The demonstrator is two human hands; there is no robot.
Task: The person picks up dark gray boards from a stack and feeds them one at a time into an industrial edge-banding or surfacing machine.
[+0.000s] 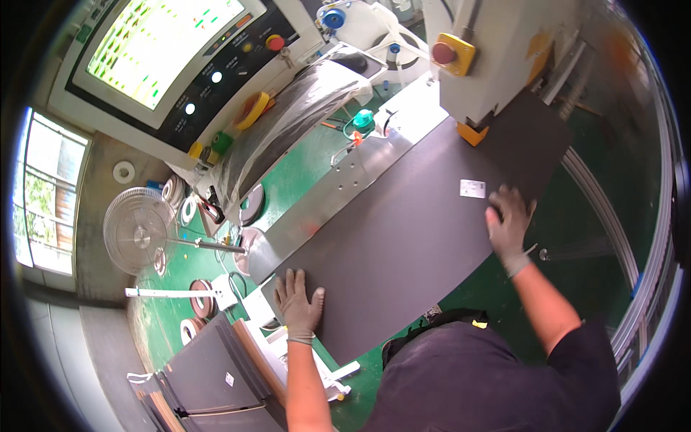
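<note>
Touches dark gray panel (392,248).
Rests left hand (299,306) at left end, right hand (512,225) beside white label (472,189), with fingers spread.

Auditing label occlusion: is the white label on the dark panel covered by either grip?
No, the white label shows whole on the dark panel, with the right grip beside it.

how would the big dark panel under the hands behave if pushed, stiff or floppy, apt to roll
The dark panel is probably stiff: it shows no obvious sag. It would likely slide rather than roll, being broad and flat. It may be awkward to lift alone, since it spans well beyond the left hand and right hand.
</note>
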